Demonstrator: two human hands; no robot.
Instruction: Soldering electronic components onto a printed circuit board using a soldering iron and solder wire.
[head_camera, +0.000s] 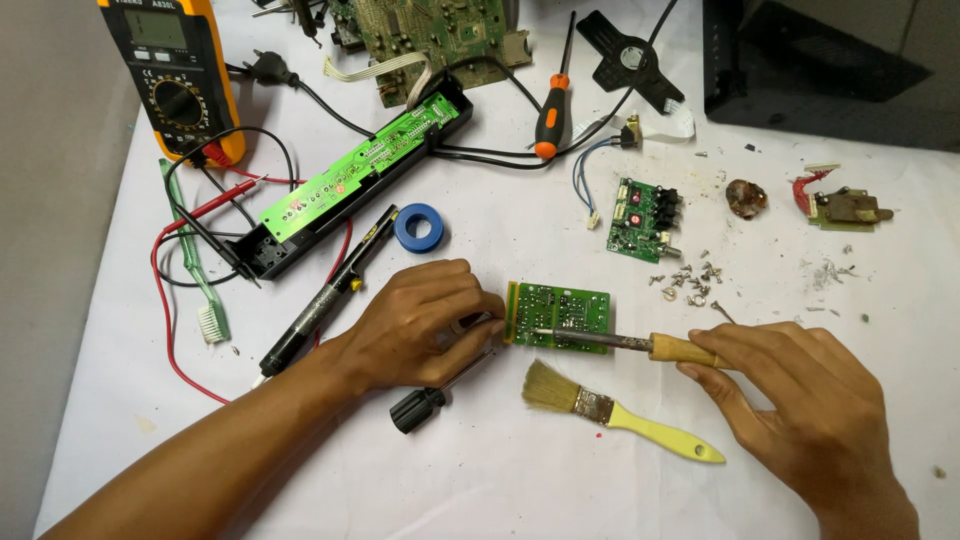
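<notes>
Nearest the camera, at about five o'clock, the right hand (800, 385) is clamped around the wooden handle of a soldering iron (640, 345), whose metal tip lies across a small green circuit board (558, 315) at the centre of the white surface (500, 480). At about seven o'clock the left hand (425, 320) has its fingers pinched together on the board's left edge, and appears to hold a thin tool there too, though I cannot tell what it is. Just below the board lie a yellow-handled brush (620, 412) and a black-handled screwdriver (430, 400), the latter partly under the left hand.

Further out, a blue roll of tape (419, 227) sits at eleven o'clock from the board, beside a black pen-like tool (325, 295). At one o'clock is a smaller green board with sockets (640, 218), with loose screws (688, 280) scattered near it. At ten o'clock a long green board in a black housing (350, 185) runs diagonally, with red and black leads and a green toothbrush (195, 265) beside it.

Farthest away are a yellow multimeter (170, 75) at eleven o'clock and an orange-handled screwdriver (550, 100) at twelve.
</notes>
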